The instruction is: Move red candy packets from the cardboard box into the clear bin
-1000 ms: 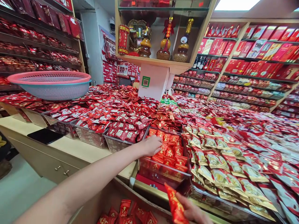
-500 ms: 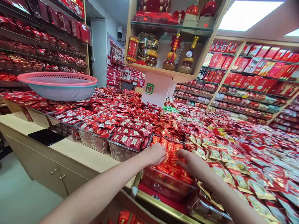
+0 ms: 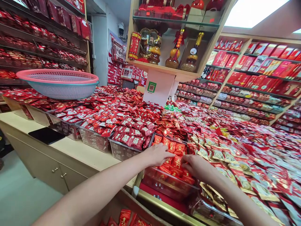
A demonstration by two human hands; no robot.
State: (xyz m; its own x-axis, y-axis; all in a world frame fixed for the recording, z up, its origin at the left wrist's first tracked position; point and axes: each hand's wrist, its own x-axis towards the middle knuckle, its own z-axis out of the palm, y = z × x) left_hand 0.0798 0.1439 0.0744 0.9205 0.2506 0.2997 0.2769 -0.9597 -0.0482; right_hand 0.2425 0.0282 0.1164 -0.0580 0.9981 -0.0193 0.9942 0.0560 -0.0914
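A clear plastic bin (image 3: 168, 185) holds small red packets with gold characters (image 3: 176, 161), which look like wrapped sweets. My left hand (image 3: 158, 154) lies over the bin's left side, its index finger stretched across the packets and its other fingers partly hidden. At the right side, my right hand (image 3: 193, 164) rests on the packets with its fingers curled inward; what they hold, if anything, is hidden. More such red packets (image 3: 124, 217) lie in an open cardboard box (image 3: 145, 207) below, close to my body.
Neighbouring clear bins (image 3: 94, 139) brim with dark red packets. Gold-and-red packets (image 3: 235, 164) spread to the right. On the left counter edge (image 3: 82, 150) lies a flat black object (image 3: 46, 135). Stacked pink and blue baskets (image 3: 58, 88) sit behind it. A display cabinet (image 3: 162, 67) overhangs the middle.
My left index finger now reaches farther right over the packets. My right hand has shifted slightly right and down, its fingers more curled. The view has tilted a little.
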